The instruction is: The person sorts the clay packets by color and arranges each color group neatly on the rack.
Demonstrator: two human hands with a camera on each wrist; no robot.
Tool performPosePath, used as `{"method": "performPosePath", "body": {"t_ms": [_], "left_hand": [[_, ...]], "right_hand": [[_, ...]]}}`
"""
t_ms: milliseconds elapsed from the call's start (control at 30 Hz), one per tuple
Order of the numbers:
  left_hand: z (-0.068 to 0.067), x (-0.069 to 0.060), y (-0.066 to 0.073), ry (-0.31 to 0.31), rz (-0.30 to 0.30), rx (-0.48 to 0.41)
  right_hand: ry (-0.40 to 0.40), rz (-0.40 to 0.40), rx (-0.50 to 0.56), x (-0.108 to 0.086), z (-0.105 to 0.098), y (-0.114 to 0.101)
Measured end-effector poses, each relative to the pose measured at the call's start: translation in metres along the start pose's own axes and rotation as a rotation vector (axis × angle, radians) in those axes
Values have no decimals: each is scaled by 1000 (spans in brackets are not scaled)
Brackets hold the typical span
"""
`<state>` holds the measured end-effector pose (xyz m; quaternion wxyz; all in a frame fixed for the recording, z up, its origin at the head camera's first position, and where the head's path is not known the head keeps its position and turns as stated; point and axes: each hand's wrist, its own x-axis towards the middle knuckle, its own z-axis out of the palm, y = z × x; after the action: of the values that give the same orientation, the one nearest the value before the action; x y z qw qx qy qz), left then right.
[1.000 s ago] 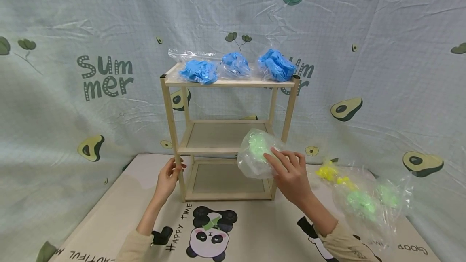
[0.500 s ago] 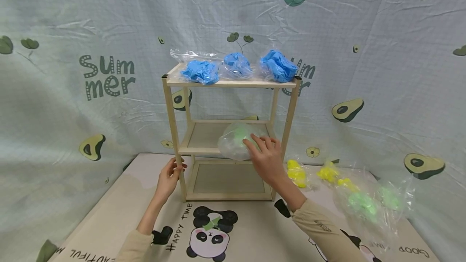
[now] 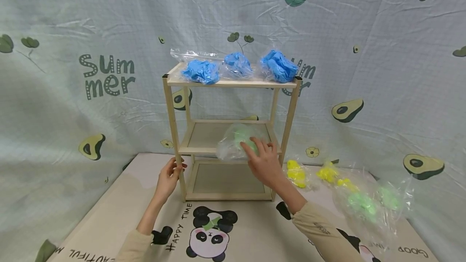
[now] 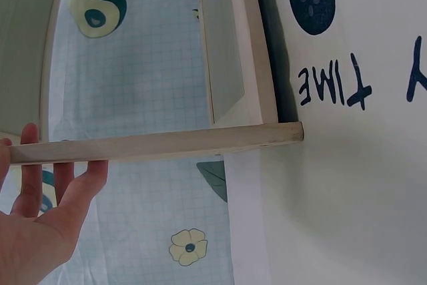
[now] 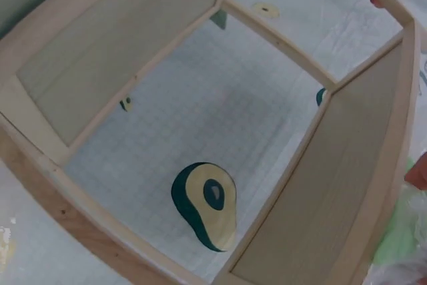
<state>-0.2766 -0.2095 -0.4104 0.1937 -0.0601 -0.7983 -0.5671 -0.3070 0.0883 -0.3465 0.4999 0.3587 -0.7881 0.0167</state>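
Note:
A three-tier wooden shelf rack [image 3: 233,196] stands on the table. My left hand [image 3: 169,178] holds its front left post [image 4: 167,143] below the middle tier, thumb and fingers on either side of the wood. At the front of the middle tier, my right hand [image 3: 265,163] holds a transparent plastic bag [image 3: 228,142] with pale green contents, reaching in from the right. The bag overlaps the tier's front edge; whether it rests on the board cannot be told. In the right wrist view only a fingertip [image 5: 419,174] and part of the green bag [image 5: 399,235] show at the right edge.
On the top tier lie three bags with crumpled blue contents [image 3: 201,71]. Right of the rack, the table holds bags with yellow contents [image 3: 296,174] and bags with green contents [image 3: 362,204]. A printed cloth [image 3: 382,72] hangs behind.
My right hand has carried the green bag left and slightly upward to the middle tier, uncovering a yellow bag on the table. The left hand has stayed on the post.

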Motion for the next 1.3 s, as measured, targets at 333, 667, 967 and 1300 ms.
{"method": "performPosePath", "body": {"t_ms": [333,667,967,1300], "left_hand": [[0,0,0,7,4,8],[1,0,-1,19,14,14],[1,-1,-2,23,16,10],[2,-1,-1,32,9,5]], "right_hand": [[-111,-46,104,-21,-10,10],[-119,-64,-17,-23,-13,9],[-115,-109,41,-17,-15,14],[-174,-128,55,-8,-5,9]]}}
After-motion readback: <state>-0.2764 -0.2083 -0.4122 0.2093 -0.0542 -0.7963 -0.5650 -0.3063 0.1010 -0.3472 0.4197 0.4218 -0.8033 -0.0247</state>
